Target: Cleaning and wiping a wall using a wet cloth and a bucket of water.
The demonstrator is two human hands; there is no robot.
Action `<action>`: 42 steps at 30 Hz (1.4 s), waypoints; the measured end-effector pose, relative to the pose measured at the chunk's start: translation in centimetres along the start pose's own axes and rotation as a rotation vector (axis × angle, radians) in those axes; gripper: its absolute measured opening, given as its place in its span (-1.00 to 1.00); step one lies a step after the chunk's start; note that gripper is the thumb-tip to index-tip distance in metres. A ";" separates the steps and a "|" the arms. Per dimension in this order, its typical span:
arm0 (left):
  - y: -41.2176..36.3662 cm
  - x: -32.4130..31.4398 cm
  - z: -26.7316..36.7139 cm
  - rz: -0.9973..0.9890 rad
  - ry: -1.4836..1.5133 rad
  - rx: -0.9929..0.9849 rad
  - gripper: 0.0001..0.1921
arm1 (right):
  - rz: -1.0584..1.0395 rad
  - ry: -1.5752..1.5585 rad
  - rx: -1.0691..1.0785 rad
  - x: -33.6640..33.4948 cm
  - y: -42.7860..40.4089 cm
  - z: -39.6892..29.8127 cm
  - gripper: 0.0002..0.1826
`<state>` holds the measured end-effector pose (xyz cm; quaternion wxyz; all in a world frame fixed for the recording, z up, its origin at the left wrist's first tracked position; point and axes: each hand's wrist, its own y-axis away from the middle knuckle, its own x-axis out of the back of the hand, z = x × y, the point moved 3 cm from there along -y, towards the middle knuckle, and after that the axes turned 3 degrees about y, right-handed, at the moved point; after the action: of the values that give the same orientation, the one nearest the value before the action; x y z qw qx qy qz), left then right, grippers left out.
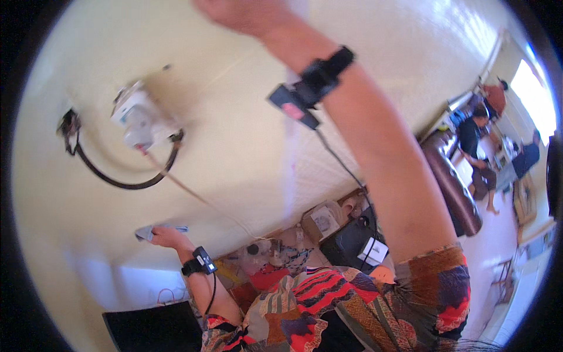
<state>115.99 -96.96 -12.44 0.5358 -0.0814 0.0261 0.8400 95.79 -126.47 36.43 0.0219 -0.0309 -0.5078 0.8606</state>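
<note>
My left hand point(169, 237) is low at the left, closed on a grey cloth point(145, 233) close to the cream wall point(246, 154). Raised to the top edge is my right hand point(242, 13), cut off by the picture's edge and blurred, so its fingers and anything in them cannot be made out. Between the hands, a white plug or adapter point(140, 130) sits in a wall socket box point(132, 103), with a thin pale cord point(202, 200) running down from it. A thick black cable point(123, 185) curves below the box. Both wrists wear black straps with small wired devices.
A black screen or panel point(151, 328) stands at the lower left. Below the wall lie a cardboard box point(323, 222), a white box point(373, 251), a red item point(269, 278) and assorted clutter. At the right are a brown leather sofa point(453, 189) and several people, one in black point(470, 132).
</note>
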 end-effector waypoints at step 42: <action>38.1 9.4 2.7 -1.675 0.057 0.957 -0.67 | -0.133 -1.060 -2.627 37.3 34.9 -37.5 -0.64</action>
<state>77.35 -104.32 -12.97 0.9370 0.1328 0.3122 0.0836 61.24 -108.09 -13.39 -0.1727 0.3167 -0.8747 -0.3237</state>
